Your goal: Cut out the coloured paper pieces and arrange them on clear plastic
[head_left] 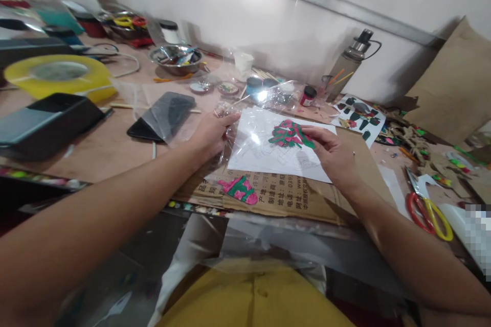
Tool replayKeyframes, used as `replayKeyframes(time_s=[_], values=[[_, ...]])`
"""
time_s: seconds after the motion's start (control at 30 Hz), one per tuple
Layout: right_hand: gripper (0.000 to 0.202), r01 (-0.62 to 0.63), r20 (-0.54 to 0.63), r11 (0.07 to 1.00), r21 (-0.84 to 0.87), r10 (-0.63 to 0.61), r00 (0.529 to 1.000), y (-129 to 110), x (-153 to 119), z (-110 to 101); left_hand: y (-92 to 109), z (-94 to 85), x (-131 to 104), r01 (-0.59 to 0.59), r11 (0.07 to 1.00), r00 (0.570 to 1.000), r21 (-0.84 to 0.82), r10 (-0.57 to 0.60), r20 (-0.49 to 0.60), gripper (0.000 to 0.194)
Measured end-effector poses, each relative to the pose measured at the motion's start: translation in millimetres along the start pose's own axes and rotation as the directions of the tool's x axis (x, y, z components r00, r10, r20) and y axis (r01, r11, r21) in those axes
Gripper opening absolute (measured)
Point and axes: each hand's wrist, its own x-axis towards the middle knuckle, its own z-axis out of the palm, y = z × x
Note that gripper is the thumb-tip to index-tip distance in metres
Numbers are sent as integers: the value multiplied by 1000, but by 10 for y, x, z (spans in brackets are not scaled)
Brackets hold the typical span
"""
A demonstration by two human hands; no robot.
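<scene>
My left hand [213,135] is closed on a crumpled sheet of clear plastic film [155,99], which spreads leftward over a black phone [163,115] and shines beside the paper. Between the thumb and fingers of my right hand [333,156] is the edge of a green and pink painted cutout [287,134]. It is above a white sheet of paper [264,161] with faint line drawings. Under the paper lies a printed cardboard piece [326,207]. A second green and pink cutout [243,191] rests on the cardboard's near left part.
Red and yellow scissors [425,209] lie at right, near cardboard scraps [414,138]. A bottle [351,64], paint jars [308,96] and a metal bowl [174,61] stand toward the wall. At left are a yellow tape roll [61,74] and a dark grey device [49,125].
</scene>
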Motion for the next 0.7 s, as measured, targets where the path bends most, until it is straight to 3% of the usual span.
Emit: replayKeyframes(time_s=[0.17, 0.3, 0.53, 0.7], values=[[21, 254, -125, 952, -172, -277, 953, -96, -98, -19, -3, 18, 10, 16, 1000, 999, -18, -17, -44, 30], [25, 399, -48, 886, -238, -421, 906, -171, -161, 65, 6, 39, 5, 34, 999, 996, -35, -36, -76, 32], [29, 507, 186, 839, -195, -476, 859, -170, -180, 423, 31, 64, -32, 38, 999, 997, -20, -39, -59, 31], [27, 490, 291, 860, -140, -437, 851, -22, -195, 622, 32, 65, -37, 30, 999, 998, -16, -31, -57, 31]])
